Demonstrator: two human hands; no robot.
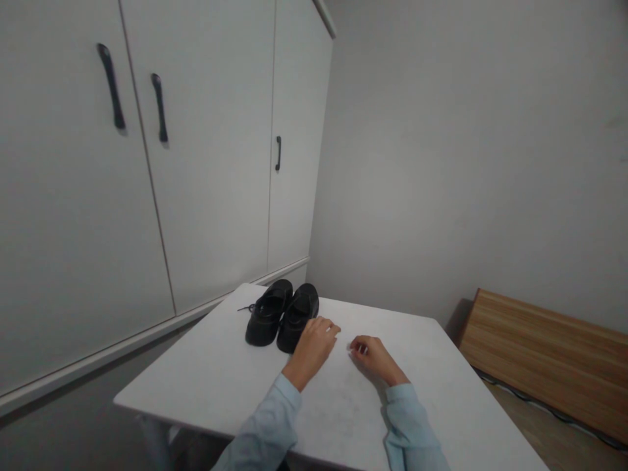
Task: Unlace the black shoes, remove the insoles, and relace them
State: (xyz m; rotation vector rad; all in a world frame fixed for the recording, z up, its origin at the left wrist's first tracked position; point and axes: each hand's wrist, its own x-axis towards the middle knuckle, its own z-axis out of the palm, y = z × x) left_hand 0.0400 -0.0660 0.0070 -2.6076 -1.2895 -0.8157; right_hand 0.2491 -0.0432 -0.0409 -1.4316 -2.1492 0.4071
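Two black shoes stand side by side on the white table (216, 373), the left shoe (268, 314) with a dark lace trailing to its left. My left hand (318, 339) is just in front of the right shoe (297, 318) and overlaps it in view. Its fingers are curved and apart, with nothing seen in them. To the right, my right hand (369, 353) is low over the tabletop, fingers curled together. Something small and whitish shows at its fingertips, too small to make out. Light blue sleeves cover both wrists.
White cupboard doors (216, 196) with dark handles rise behind the table on the left. A grey wall (417, 163) stands at the back. A wooden board (544, 353) leans by the wall at the right, with a cable below it.
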